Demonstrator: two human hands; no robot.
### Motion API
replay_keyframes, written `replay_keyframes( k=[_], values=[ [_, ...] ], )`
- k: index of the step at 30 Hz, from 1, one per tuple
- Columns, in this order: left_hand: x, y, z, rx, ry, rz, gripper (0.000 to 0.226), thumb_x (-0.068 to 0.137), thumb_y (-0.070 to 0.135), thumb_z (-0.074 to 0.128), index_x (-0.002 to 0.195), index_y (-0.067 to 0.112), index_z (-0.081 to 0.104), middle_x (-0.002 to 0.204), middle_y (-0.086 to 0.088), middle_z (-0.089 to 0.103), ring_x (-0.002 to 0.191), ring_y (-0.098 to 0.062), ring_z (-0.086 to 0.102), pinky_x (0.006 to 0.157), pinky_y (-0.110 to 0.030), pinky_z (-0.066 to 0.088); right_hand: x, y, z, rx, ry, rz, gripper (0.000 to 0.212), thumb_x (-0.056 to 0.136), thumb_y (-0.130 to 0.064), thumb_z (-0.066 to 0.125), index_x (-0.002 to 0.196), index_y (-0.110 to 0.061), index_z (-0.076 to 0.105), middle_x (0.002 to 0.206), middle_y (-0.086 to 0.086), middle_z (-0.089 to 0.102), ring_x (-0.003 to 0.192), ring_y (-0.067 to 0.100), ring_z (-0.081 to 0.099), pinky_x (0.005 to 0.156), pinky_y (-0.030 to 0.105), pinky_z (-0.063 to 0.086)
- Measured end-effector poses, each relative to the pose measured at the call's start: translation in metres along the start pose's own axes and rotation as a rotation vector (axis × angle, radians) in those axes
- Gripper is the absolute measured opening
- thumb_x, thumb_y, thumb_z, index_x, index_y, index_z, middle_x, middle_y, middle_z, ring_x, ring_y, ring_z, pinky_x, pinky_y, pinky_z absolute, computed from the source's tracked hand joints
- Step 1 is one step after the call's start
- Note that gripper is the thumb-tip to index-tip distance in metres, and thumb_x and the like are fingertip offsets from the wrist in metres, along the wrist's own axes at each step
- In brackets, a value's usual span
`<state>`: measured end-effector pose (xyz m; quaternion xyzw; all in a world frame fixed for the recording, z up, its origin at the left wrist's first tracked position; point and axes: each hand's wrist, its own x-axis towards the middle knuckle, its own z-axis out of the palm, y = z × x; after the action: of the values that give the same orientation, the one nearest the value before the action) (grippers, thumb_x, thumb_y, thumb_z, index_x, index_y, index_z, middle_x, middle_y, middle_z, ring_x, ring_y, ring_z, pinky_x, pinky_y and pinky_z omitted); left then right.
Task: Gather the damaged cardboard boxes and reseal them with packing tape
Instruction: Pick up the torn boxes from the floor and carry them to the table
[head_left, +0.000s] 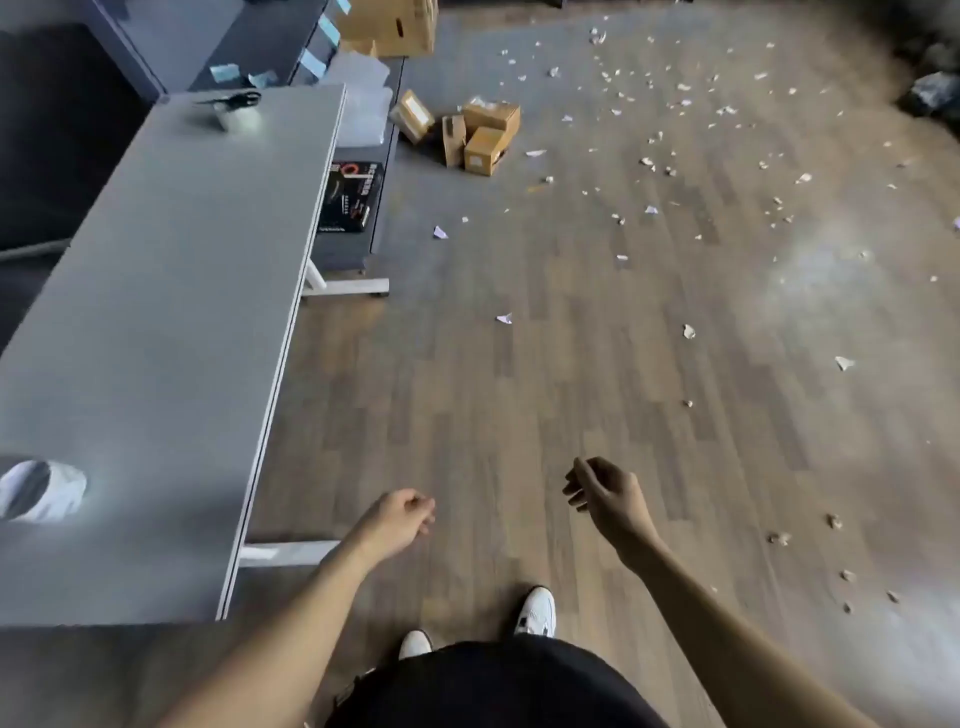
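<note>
We stand beside the grey table (156, 312), hands free; the boxes are on the floor past its far end.

Our left hand (400, 519) and right hand (605, 493) hang loosely curled and hold nothing. The small brown cardboard boxes (475, 135) lie tumbled in a heap on the wood-plank floor (467, 389), just beyond the table's far corner. We judge them light, stiff along the edges and weak at any torn flaps, so we would take each by two opposite side faces or from underneath. A roll of clear tape (236, 118), likely slick, sits at the table's far end, with black-handled scissors (234, 98) seemingly resting on top. Pale, crumpled paper scraps (649, 208) litter the floor well away from the table.
</note>
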<state>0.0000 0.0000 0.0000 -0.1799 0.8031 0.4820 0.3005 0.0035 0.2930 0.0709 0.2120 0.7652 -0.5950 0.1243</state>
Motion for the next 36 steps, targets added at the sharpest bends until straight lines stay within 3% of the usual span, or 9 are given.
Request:
replay_keyframes(
  k=[4,8,13,18,27,30,36],
  values=[
    [0.003,0.019,0.009,0.004,0.023,-0.027,0.025,0.099,0.017,0.057,0.076,0.011,0.065,0.071,-0.005,0.069,0.066,-0.021,0.062,0.086,-0.047,0.053,0.015,0.004,-0.011,-0.013,-0.044,0.024,0.034,0.103,-0.017,0.051,0.082,0.006,0.064,0.068,0.01,0.066,0.056,0.012,0.057,0.052,0.019,0.046],
    [0.002,0.046,0.015,-0.002,0.035,-0.033,0.024,0.1,0.019,0.054,0.081,0.01,0.066,0.079,-0.004,0.069,0.072,-0.019,0.063,0.088,-0.043,0.054,0.034,0.005,-0.022,-0.119,-0.102,0.021,0.034,0.102,-0.019,0.052,0.081,0.004,0.066,0.067,0.009,0.066,0.058,0.014,0.058,0.056,0.022,0.047],
    [0.018,0.084,0.012,-0.015,0.049,-0.006,0.021,0.101,0.014,0.052,0.086,0.006,0.065,0.082,-0.007,0.067,0.07,-0.019,0.058,0.083,-0.036,0.051,0.078,-0.013,-0.034,-0.326,-0.147,-0.054,0.031,0.101,-0.029,0.055,0.077,-0.012,0.066,0.069,0.003,0.069,0.061,0.011,0.064,0.063,0.031,0.051],
    [0.068,0.134,-0.015,0.03,0.065,0.065,0.025,0.101,0.013,0.051,0.079,0.012,0.064,0.077,-0.002,0.068,0.066,-0.016,0.059,0.08,-0.033,0.049,0.139,-0.058,-0.042,-0.456,-0.147,-0.121,0.034,0.1,-0.027,0.057,0.068,-0.017,0.061,0.059,-0.007,0.061,0.055,0.01,0.058,0.058,0.026,0.045],
    [0.196,0.285,-0.102,-0.05,0.199,0.273,0.026,0.1,0.015,0.052,0.079,0.008,0.066,0.074,-0.003,0.068,0.059,-0.012,0.061,0.071,-0.028,0.049,0.269,-0.192,-0.038,-0.116,0.072,-0.157,0.039,0.1,-0.027,0.054,0.066,-0.009,0.061,0.056,0.002,0.056,0.052,0.014,0.052,0.056,0.029,0.043],
    [0.228,0.329,-0.131,-0.049,0.2,0.316,0.025,0.1,0.015,0.051,0.082,0.009,0.066,0.076,-0.002,0.068,0.059,-0.009,0.062,0.062,-0.018,0.046,0.303,-0.234,-0.031,-0.053,0.122,-0.18,0.04,0.101,-0.026,0.053,0.067,-0.006,0.06,0.057,0.002,0.056,0.052,0.014,0.052,0.055,0.026,0.043],
    [0.289,0.409,-0.179,-0.075,0.238,0.384,0.029,0.102,0.019,0.05,0.082,0.008,0.067,0.077,-0.004,0.069,0.063,-0.013,0.063,0.067,-0.023,0.049,0.376,-0.301,-0.028,0.011,0.179,-0.259,0.046,0.102,-0.027,0.051,0.075,0.009,0.059,0.058,0.004,0.056,0.053,0.014,0.051,0.056,0.026,0.043]
  ],
)
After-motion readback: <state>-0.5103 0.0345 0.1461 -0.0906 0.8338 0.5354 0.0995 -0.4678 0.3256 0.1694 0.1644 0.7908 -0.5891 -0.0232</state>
